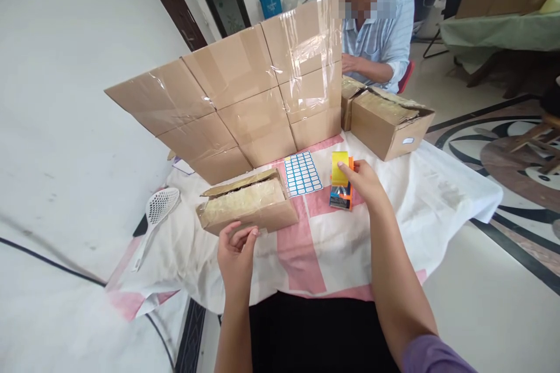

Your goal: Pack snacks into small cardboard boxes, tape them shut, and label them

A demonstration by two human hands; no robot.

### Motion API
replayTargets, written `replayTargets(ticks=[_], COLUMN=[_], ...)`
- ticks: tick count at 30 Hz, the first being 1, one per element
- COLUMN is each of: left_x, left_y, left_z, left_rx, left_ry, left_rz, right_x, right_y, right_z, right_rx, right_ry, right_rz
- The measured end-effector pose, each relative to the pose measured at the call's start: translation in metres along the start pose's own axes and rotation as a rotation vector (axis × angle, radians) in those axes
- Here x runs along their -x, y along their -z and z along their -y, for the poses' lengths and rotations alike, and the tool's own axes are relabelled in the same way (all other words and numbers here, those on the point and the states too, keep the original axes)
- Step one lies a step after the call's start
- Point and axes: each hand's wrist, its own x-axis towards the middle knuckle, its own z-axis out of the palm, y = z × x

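Note:
A cardboard box [258,205] with a taped top and raised flap lies in front of me. At its near side, my left hand [236,249] is closed in a pinch; a small pale, clear-looking bit shows by the fingertips, too small to make out. My right hand [364,180] grips a small yellow, orange and blue dispenser-like item [340,178], with the thumb on its yellow face. Between the box and that item, a sheet of blue-bordered labels [303,173] lies flat on the cloth.
A tall taped cardboard panel [245,93] stands across the table. Beyond it sits another person [380,41]. At the right is a long cardboard box [385,122] with a small label. A white slotted spoon [160,210] lies left on the pink-and-white tablecloth [350,250].

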Motion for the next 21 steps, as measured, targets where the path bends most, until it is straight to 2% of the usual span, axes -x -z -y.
replayTargets(ticks=[2,4,5,8,9,10,14,17,21], left_x=[0.001,0.003,0.004,0.008,0.009,0.01,0.006,-0.013,-0.055], left_y=[0.0,-0.002,-0.002,-0.005,-0.006,-0.006,-0.006,-0.003,0.002], left_z=[-0.001,-0.006,-0.009,-0.019,-0.023,-0.026,-0.036,-0.049,-0.078], left_rx=[0.014,0.024,0.024,0.018,0.02,0.023,0.038,0.008,-0.062], left_ry=[0.0,-0.009,-0.018,-0.07,-0.088,-0.104,-0.133,-0.162,-0.194], left_rz=[-0.01,-0.019,-0.023,-0.031,-0.034,-0.04,-0.06,-0.093,-0.108], right_x=[0.006,0.022,0.033,0.072,0.083,0.093,0.109,0.106,0.102], right_y=[0.006,0.007,0.005,-0.013,-0.022,-0.032,-0.071,-0.087,-0.09], right_z=[0.014,0.035,0.048,0.08,0.086,0.09,0.081,0.068,0.063], right_rx=[0.169,0.182,0.137,0.0,-0.01,-0.001,0.216,0.368,0.386], right_ry=[0.096,0.245,0.318,0.445,0.502,0.568,0.805,0.784,0.72], right_rz=[-0.17,-0.144,-0.051,0.382,0.461,0.486,0.388,0.402,0.425])
